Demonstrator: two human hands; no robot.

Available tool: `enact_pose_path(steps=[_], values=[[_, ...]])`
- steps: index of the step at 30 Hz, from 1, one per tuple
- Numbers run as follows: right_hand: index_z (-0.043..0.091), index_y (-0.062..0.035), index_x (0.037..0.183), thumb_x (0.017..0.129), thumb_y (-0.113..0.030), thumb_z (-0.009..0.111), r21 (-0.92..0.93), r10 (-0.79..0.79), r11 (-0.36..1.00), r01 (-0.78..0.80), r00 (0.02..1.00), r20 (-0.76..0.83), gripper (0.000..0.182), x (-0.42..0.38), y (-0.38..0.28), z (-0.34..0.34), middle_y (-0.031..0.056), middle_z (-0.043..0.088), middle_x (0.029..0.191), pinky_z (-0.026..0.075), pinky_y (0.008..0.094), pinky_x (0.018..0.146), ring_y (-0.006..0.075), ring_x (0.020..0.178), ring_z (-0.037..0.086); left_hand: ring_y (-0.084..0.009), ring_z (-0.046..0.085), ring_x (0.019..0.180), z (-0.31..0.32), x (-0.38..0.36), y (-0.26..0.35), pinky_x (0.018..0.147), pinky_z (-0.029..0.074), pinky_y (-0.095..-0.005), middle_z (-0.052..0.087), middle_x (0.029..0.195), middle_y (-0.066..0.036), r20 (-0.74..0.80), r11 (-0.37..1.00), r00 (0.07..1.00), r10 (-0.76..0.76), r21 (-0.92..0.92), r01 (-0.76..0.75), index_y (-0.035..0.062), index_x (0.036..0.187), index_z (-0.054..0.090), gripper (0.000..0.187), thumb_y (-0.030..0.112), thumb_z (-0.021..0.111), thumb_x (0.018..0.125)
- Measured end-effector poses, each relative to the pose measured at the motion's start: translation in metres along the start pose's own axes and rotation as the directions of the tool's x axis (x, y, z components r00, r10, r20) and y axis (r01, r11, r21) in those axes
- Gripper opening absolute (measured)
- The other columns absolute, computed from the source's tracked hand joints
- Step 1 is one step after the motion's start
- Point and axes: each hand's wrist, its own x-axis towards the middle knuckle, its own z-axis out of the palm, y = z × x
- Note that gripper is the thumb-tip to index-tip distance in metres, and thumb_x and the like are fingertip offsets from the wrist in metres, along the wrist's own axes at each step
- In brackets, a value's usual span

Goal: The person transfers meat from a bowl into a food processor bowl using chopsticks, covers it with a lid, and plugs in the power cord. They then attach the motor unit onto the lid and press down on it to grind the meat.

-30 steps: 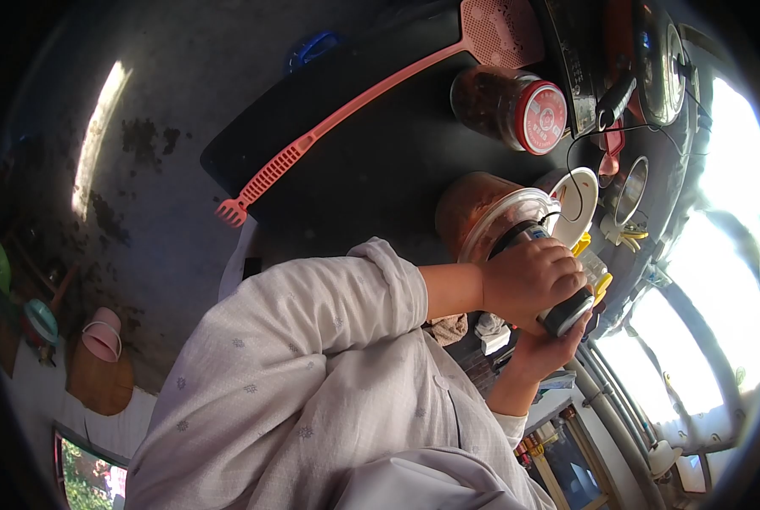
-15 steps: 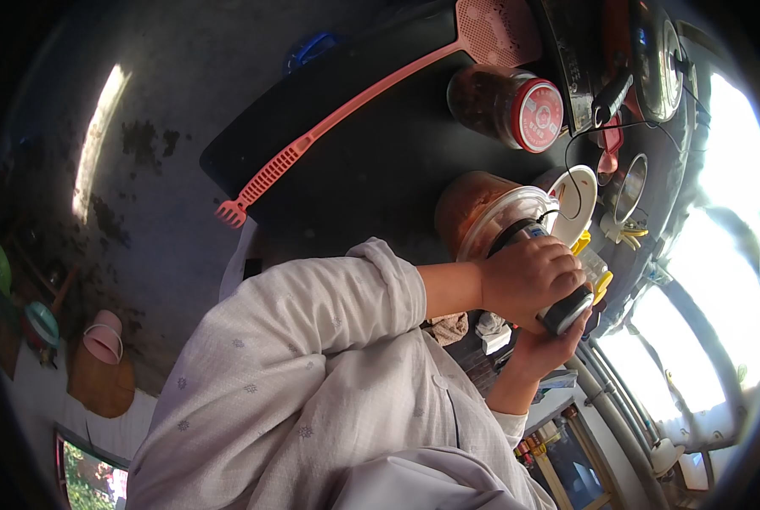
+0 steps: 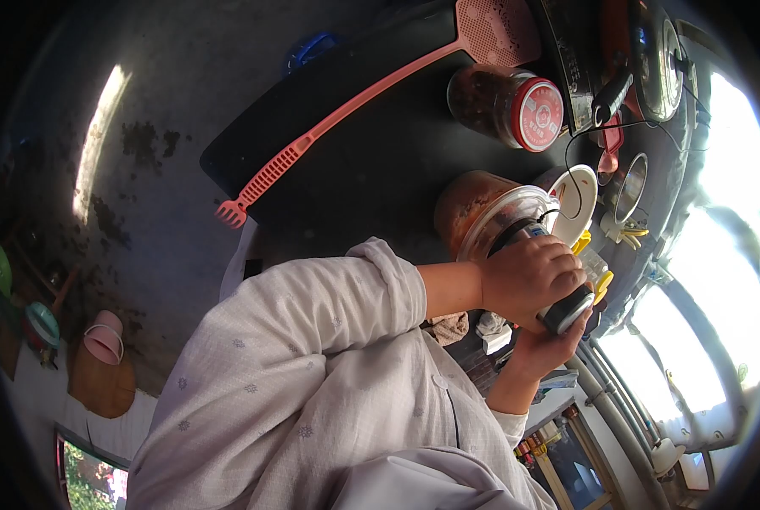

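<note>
My left hand [image 3: 531, 282] is closed around a dark, rounded device [image 3: 572, 308] with a grey-edged end. My right hand [image 3: 550, 347] grips that end from below, its fingertips against the edge. The exact kind of device I cannot tell. From its far end a thin black cord [image 3: 580, 183] loops away. Right behind my left hand stands a clear tub [image 3: 475, 204] of reddish-brown food with a pale rim. A white bowl [image 3: 577, 204] is beside the tub, and yellow handles [image 3: 602, 287] show past my fingers.
A pink fly swatter [image 3: 354, 93] lies along the dark table [image 3: 354, 187]. Near it are a red-lidded jar [image 3: 537, 115], a lidded pot [image 3: 664, 68] and a metal bowl [image 3: 629, 189]. A pink bucket [image 3: 103, 337] stands far left, and bright windows are at right.
</note>
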Motion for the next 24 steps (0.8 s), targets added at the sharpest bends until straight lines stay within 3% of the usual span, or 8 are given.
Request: enact_pose_path(steps=[24], values=[[0.042,-0.0081,0.142,0.104,-0.033,0.036,-0.012,-0.007,1.0,0.007,0.999,0.042,0.046,0.0021,-0.0002,-0.0029,0.0112,0.051,0.138,0.042,0.0424,0.107,0.0263,0.129,0.049,-0.0346,0.062,0.105,-0.0003,0.0009,0.0,0.096,0.048,-0.0475,0.061,0.111,-0.017,0.048,0.999,0.999,-0.007,-0.031,0.008,-0.0007,0.117,0.053,0.077,0.033,0.083,0.053]])
